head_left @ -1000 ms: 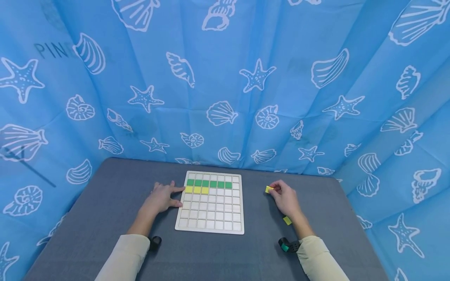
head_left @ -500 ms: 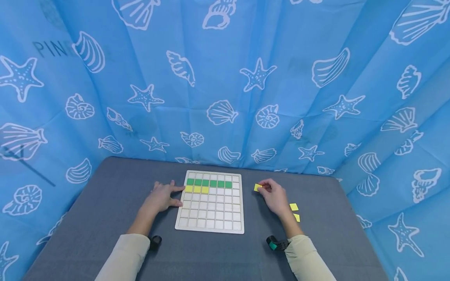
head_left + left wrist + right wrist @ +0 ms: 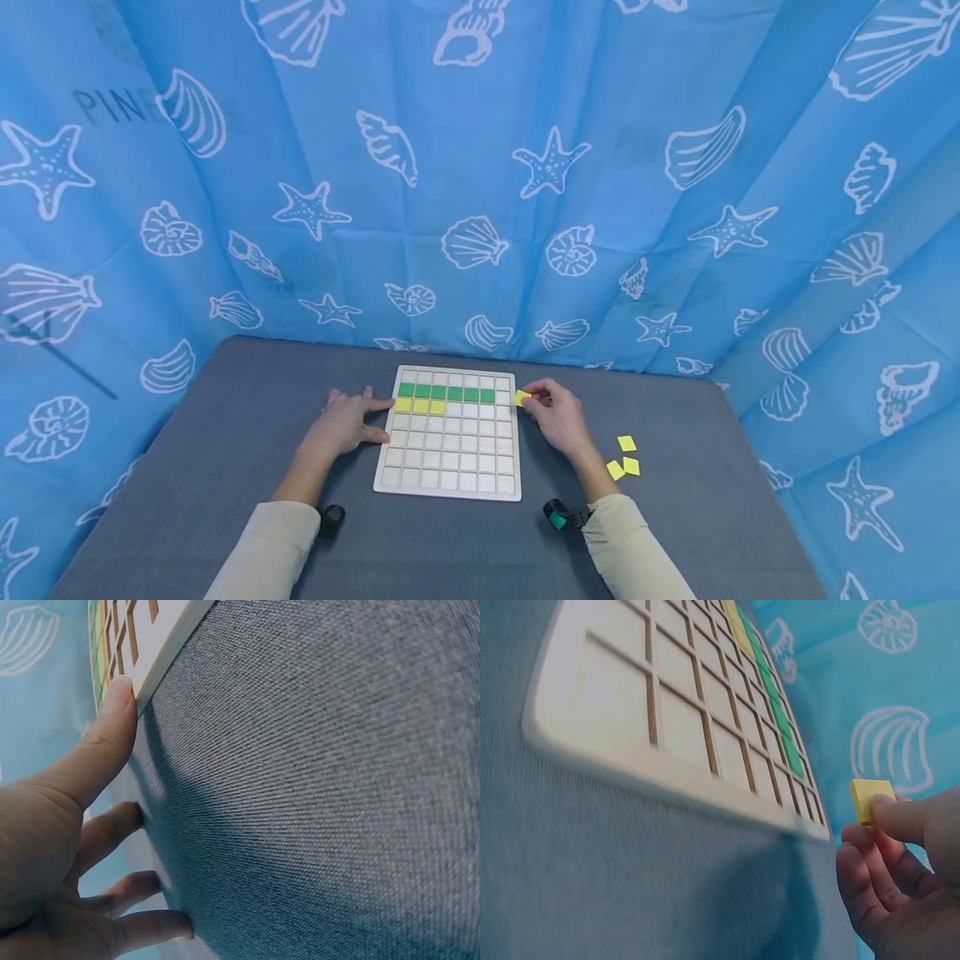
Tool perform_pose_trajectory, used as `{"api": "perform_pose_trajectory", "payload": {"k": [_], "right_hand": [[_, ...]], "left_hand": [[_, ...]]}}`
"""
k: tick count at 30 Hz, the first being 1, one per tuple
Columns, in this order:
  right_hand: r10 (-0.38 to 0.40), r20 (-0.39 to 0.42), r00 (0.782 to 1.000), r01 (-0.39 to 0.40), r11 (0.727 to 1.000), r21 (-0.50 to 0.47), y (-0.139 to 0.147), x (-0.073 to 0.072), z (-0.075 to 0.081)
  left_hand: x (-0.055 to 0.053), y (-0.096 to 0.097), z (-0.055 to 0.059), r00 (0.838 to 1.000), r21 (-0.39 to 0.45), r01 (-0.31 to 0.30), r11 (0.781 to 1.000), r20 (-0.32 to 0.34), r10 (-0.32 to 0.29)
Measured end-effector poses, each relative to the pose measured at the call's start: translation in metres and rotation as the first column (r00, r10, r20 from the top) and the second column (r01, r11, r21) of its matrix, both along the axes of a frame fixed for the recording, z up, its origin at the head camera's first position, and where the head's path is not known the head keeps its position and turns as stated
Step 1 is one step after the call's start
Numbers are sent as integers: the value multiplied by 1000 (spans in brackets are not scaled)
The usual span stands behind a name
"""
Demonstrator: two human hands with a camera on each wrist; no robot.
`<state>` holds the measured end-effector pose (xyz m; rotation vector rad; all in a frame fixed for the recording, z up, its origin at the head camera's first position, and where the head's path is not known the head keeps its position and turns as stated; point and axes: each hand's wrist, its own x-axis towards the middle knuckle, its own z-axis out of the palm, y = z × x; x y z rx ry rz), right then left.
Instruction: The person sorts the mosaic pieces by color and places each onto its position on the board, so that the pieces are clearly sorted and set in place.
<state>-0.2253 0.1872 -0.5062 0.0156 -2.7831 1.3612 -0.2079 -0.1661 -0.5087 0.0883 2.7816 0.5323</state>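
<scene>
A white grid board [image 3: 450, 492] lies on the table, with a row of green tiles [image 3: 456, 392] and, just below it, three yellow tiles [image 3: 420, 407] at the left end. My left hand [image 3: 343, 423] rests at the board's left edge; its thumb [image 3: 118, 697] and index finger touch the rim, and the fingers are spread fairly straight. Between thumb and fingers my right hand [image 3: 558, 421] pinches a yellow square tile [image 3: 870, 798], held above the board's right edge in the head view. In the right wrist view that tile appears raised off the surface.
Three loose yellow tiles [image 3: 626, 443] lie on the grey cloth-covered table [image 3: 450, 550], right of the board and near the right forearm. A blue curtain [image 3: 480, 208] with white shells and starfish hangs along the table's back and sides.
My right hand has moved left with the yellow tile, from beside the loose tiles to the board's right edge. The forearm has uncovered the loose tiles. My left hand stays put.
</scene>
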Motion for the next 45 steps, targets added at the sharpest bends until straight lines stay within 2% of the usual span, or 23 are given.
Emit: {"api": "perform_pose_trajectory", "payload": {"k": [15,20,29,34,45], "right_hand": [[131,-37,991,-132,991,-23,-43,-2,4],[169,-25,985,-170,985,-11,-54,-2,4],[213,-9,977,-212,976,51,-75,-3,2],[208,10,978,-208,974,93,-85,-3,1],[236,19,972,-235,951,199,-99,-7,-4]], "left_hand": [[0,-1,-1,1000,-7,-5,1000,-5,5],[0,-1,-1,1000,-9,-4,1000,3,4],[-1,-1,0,1000,-12,-5,1000,5,5],[-1,0,0,1000,-7,-9,1000,14,9],[1,0,2,1000,1,-10,1000,8,10]]}}
